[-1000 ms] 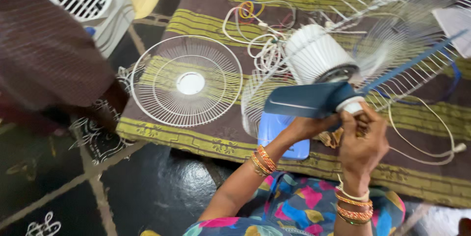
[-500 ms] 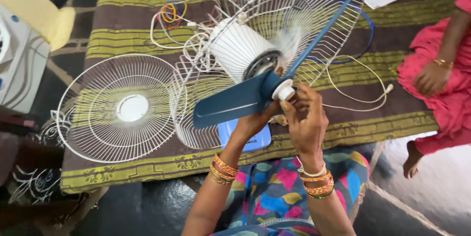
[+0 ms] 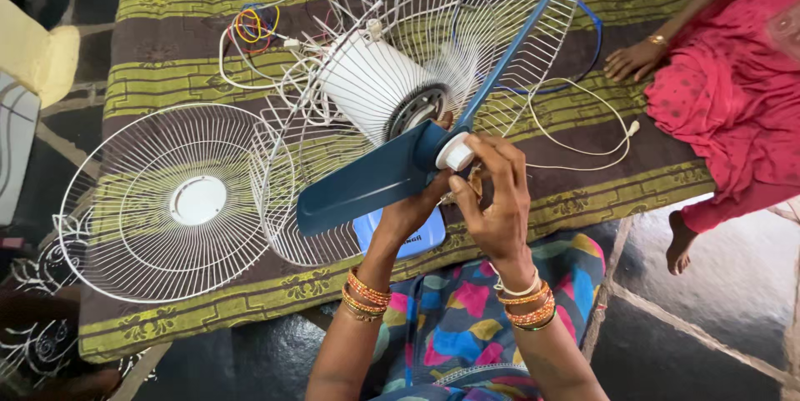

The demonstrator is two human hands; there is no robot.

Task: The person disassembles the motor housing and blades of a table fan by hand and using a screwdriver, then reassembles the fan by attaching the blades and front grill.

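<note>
Head view: rear wire guard (image 3: 467, 26) cupping white motor (image 3: 375, 84) and blue fan blade (image 3: 375, 180) at mid-mat. Right hand (image 3: 496, 201) pinched on white hub cap (image 3: 456, 152); left hand (image 3: 412, 209) clasped under the blade hub. Light-blue box (image 3: 408, 239) half hidden below. Loose front guard (image 3: 179, 201) flat at left, coloured wires (image 3: 254, 26) behind, another person's hand (image 3: 633, 59) resting on striped mat (image 3: 183, 59)

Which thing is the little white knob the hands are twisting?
Find the striped mat, then the white motor inside the rear wire guard. The blue fan blade sits in front of it. The white knob is at the blade's centre, pinched by the right hand: the only small, solid white round piece there.
</note>
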